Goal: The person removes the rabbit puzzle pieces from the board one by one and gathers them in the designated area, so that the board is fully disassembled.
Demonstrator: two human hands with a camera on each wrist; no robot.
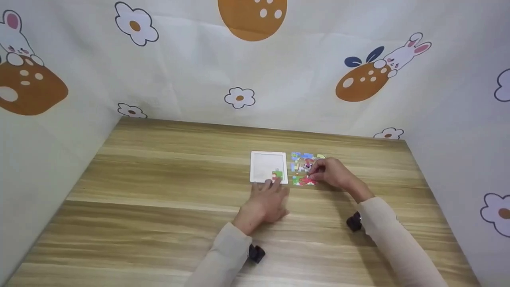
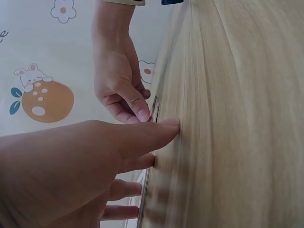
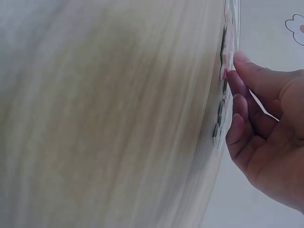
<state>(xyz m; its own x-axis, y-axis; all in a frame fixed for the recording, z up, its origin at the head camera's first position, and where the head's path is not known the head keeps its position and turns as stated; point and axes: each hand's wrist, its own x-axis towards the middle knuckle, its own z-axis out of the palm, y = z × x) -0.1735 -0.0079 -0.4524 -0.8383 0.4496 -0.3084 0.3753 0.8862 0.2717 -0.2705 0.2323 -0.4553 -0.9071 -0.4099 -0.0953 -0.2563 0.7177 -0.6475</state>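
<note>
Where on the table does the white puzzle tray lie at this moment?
In the head view the white puzzle tray lies mid-table, just beyond the left hand, with the loose puzzle pieces directly to its right.

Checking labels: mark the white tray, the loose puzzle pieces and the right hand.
white tray point(image 1: 263, 164), head view, bare inner surface.
loose puzzle pieces point(image 1: 299, 161), head view, middle of the cluster.
right hand point(image 1: 334, 172), head view, back of hand.

I see a light wooden desk point(image 1: 159, 207) with streaked grain, closed in on three sides by a pale fabric backdrop point(image 1: 191, 75). The cloth is printed with white flowers, orange spotted eggs and small white rabbits. Soft, even light falls across everything, with only faint shadows.
</note>
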